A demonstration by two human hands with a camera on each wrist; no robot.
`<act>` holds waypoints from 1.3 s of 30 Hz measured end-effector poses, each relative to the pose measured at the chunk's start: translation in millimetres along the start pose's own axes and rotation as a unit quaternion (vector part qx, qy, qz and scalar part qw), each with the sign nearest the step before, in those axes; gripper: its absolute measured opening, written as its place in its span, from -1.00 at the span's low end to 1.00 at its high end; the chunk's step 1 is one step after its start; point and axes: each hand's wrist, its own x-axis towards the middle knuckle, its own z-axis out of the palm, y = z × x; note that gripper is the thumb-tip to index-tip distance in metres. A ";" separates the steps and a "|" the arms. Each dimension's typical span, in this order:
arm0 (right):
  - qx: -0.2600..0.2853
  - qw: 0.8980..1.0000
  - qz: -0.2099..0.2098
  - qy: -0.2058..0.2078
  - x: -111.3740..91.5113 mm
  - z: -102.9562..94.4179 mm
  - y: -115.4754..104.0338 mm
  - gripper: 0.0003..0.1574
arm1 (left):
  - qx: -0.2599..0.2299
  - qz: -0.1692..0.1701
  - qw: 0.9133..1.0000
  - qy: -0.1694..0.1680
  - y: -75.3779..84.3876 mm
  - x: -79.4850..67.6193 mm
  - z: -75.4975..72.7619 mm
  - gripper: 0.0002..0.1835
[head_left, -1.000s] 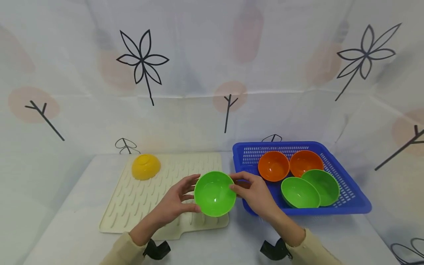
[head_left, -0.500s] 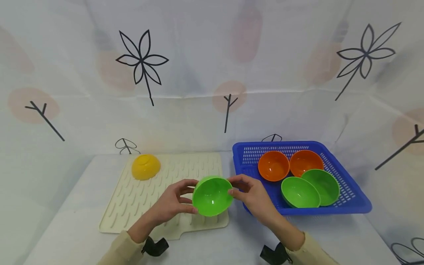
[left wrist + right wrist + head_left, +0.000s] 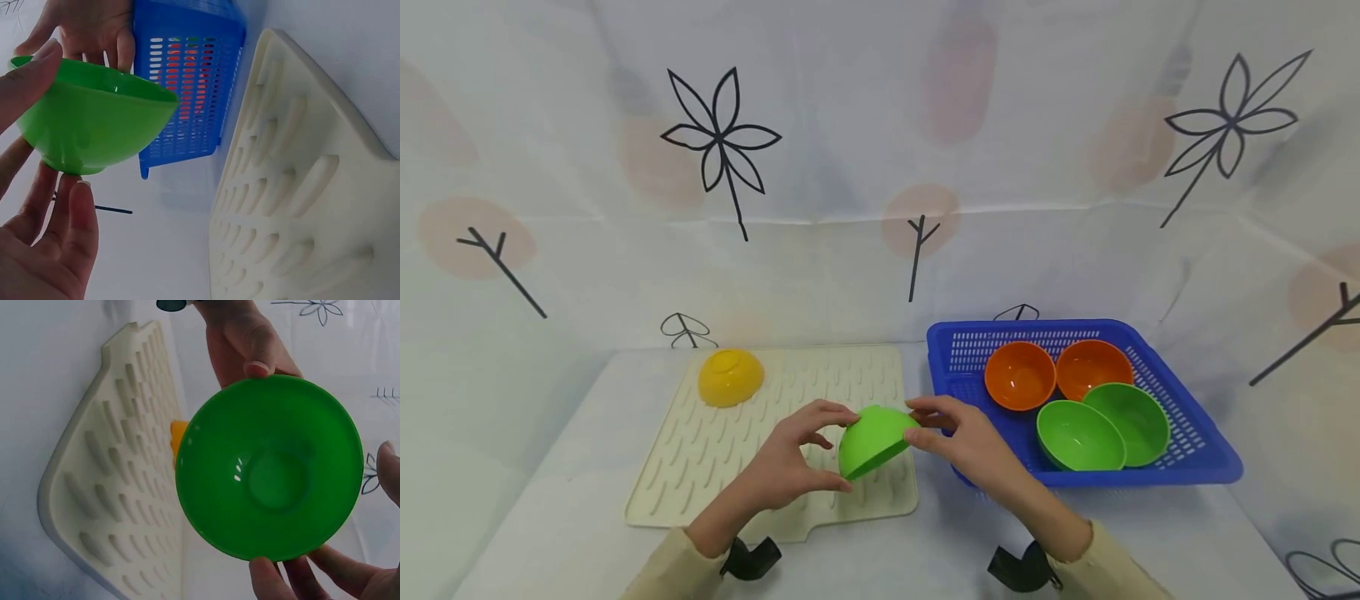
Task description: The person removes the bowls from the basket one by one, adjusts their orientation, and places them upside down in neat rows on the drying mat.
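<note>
- One green bowl (image 3: 874,442), tilted, held in fingers (image 3: 82,215) of L hand (image 3: 792,458) + R hand (image 3: 964,440).
- Est. light, stiff, slick; prob. not fragile.
- Grip rec.: rim (image 3: 204,532) + foot (image 3: 78,168).

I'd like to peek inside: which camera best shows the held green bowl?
The right wrist view: it looks straight into the held green bowl, so its round interior shows clearly. The head view shows mainly its outside, tilted; the left wrist view shows its side and little inside.

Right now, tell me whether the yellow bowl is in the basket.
No, the yellow bowl sits upside down on the mat, apart from the basket.
</note>
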 end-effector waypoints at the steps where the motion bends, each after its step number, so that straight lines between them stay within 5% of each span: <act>1: -0.007 1.000 -0.001 -0.001 0.0 0.3 -1.4 -0.36 | 0.004 0.013 1.000 0.001 0.6 0.1 0.5 -0.22; 7: -0.018 1.000 -0.006 -0.008 -0.4 2.5 -8.4 -0.38 | 0.016 0.064 0.998 0.002 3.8 1.1 2.2 -0.24; 13: -0.005 1.000 -0.004 -0.003 -1.4 3.2 -9.0 -0.38 | 0.015 0.076 0.997 0.004 3.3 3.0 3.2 -0.20; 18: 0.031 1.000 0.002 -0.003 -2.7 5.6 -6.6 -0.38 | -0.035 0.053 0.998 0.006 -0.4 4.0 2.0 -0.20; 27: 0.104 0.993 -0.045 -0.005 -2.5 14.9 -0.2 -0.34 | -0.144 -0.009 0.990 0.001 -9.0 5.9 -2.6 -0.16; 39: 0.132 0.983 -0.127 -0.017 -1.9 18.3 0.4 -0.31 | -0.189 -0.028 0.979 -0.067 -10.6 5.4 -7.8 -0.05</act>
